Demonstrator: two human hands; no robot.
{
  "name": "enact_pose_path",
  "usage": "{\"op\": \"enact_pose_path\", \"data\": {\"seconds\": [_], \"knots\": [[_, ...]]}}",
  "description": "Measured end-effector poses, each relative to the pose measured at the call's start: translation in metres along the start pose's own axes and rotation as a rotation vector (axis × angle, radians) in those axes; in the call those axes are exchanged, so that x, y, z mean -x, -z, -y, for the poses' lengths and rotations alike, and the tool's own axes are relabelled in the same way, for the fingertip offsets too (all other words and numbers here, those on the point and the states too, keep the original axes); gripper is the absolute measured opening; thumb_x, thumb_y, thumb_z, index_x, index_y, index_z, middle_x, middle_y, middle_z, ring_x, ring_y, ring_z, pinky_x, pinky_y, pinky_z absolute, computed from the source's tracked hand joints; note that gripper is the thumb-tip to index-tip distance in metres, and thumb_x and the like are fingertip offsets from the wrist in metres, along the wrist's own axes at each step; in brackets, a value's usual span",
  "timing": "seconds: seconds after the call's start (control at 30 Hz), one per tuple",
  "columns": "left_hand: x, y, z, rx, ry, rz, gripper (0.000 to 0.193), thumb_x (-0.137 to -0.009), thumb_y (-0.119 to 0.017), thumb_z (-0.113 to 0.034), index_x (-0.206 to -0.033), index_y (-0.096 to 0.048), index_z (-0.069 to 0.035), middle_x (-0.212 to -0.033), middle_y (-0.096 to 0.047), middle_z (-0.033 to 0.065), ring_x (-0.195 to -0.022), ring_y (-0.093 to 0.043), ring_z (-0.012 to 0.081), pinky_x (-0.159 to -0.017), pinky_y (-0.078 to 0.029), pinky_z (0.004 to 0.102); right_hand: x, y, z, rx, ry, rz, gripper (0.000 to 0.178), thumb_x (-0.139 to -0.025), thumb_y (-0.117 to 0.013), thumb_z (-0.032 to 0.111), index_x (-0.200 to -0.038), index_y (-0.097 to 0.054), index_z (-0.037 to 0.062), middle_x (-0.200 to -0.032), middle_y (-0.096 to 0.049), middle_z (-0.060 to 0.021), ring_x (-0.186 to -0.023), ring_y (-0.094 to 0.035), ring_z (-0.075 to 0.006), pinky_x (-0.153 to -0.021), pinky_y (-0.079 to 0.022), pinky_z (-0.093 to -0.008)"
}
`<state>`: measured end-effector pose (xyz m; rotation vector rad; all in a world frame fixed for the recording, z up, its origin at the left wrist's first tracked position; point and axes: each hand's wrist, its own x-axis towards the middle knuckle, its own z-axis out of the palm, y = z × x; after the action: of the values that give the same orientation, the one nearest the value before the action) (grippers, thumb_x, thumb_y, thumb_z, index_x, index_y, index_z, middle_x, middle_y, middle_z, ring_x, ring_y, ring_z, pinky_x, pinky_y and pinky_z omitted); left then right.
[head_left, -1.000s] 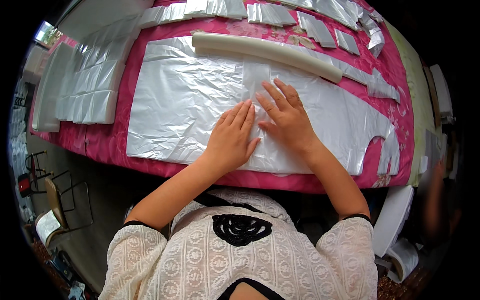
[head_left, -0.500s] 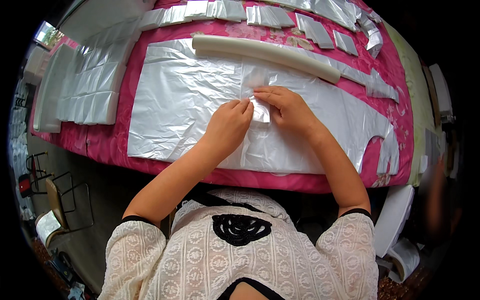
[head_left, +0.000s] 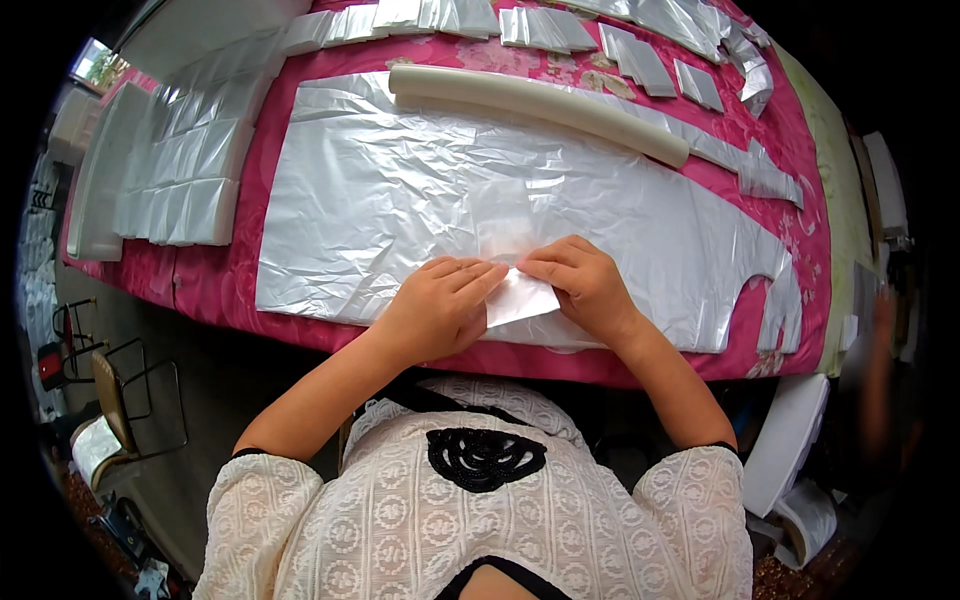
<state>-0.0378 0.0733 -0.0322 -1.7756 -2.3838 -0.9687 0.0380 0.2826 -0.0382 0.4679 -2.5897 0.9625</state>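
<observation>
A partly folded plastic bag (head_left: pixel 522 302), whitish and see-through, is held between my two hands near the front of the table. My left hand (head_left: pixel 440 305) grips its left side, thumb and fingers pressed together. On its other side my right hand (head_left: pixel 585 292) pinches the upper right part. A narrow strip of the bag stretches away from my fingertips. Beneath lies a broad, wrinkled stack of flat silvery plastic bags (head_left: pixel 360 190), with cut-out handles at its right end. The fingers partly cover the fold of the held bag.
A long cream tube (head_left: pixel 540 108) rests across the far side of the flat bags. Folded bags (head_left: pixel 545 30) line the back edge, and more packed bundles (head_left: pixel 185 210) stand at the left. A pink flowered cloth (head_left: pixel 260 190) covers the table. A chair (head_left: pixel 115 400) stands at lower left.
Both hands have come toward me with the folded bag, from the middle of the flat bags to near the front edge. The bag's near end now tilts up toward me.
</observation>
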Motion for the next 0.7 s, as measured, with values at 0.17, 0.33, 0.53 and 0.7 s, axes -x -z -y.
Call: {"op": "enact_pose_path", "data": {"seconds": [0.17,0.33,0.53,0.7], "knots": [[-0.011,0.002,0.000,0.159,0.362,-0.012,0.046,-0.076,-0.064,-0.009,-0.117,-0.049,0.004,-0.081,-0.066,0.0135,-0.075,-0.065,0.0273,-0.066,-0.050,0.0334,-0.022,0.014,0.000,-0.268,-0.505,0.153,0.011,-0.081,-0.064,0.012,-0.086,-0.068,0.0031,-0.068,-0.062,-0.0039,-0.063,-0.057,-0.0138,-0.058,-0.045,-0.0259],[-0.029,0.000,0.006,0.273,0.687,-0.060,0.065,-0.079,-0.064,-0.015,-0.129,-0.033,0.011,-0.073,-0.067,0.0132,-0.062,-0.065,0.0279,-0.057,-0.050,0.0325,-0.058,0.018,-0.012,-0.326,-0.869,0.395,0.030,-0.083,-0.063,0.026,-0.069,-0.065,0.0001,-0.055,-0.057,-0.0032,-0.051,-0.051,-0.0080,-0.049,-0.040,-0.0251],[-0.039,0.003,0.016,0.399,0.838,-0.042,0.071,-0.080,-0.065,-0.014,-0.134,-0.026,0.011,-0.075,-0.066,0.0133,-0.056,-0.063,0.0178,-0.056,-0.048,0.0258,-0.069,0.018,-0.020,-0.336,-0.908,0.485,0.033,-0.082,-0.063,0.028,-0.061,-0.063,0.0025,-0.052,-0.056,-0.0025,-0.049,-0.052,-0.0085,-0.048,-0.039,-0.0252],[-0.039,0.005,0.005,-0.091,0.508,-0.081,0.070,-0.079,-0.065,-0.015,-0.134,-0.030,0.009,-0.118,-0.051,0.0235,-0.099,-0.057,0.0277,-0.081,-0.047,0.0334,-0.071,0.017,-0.020,-0.336,-0.905,0.490,0.033,-0.081,-0.063,0.028,-0.060,-0.063,0.0022,-0.052,-0.056,-0.0028,-0.048,-0.052,-0.0094,-0.048,-0.039,-0.0251]]}}
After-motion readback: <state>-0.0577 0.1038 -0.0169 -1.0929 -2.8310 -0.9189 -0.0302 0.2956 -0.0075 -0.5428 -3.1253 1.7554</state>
